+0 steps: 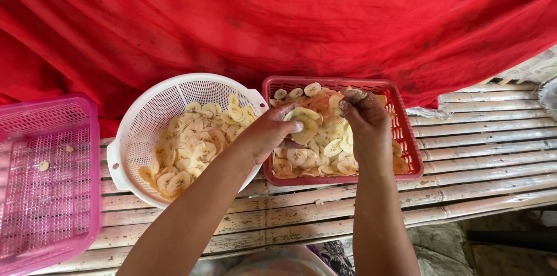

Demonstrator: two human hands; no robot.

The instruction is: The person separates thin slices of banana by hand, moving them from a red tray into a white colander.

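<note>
We've got both hands over the red tray [413, 136]. Left hand [268, 132] pinches a stack of banana slices [304, 124]; right hand [364, 118] has its fingertips curled on slices at the far edge, w/ its grip unclear. Best to peel slices off one at a time & lay them flat, no clumps. White colander [152, 114] w/ more slices sits just left on the slatted table [476, 154]; pink basket [46, 183] is further left.
</note>
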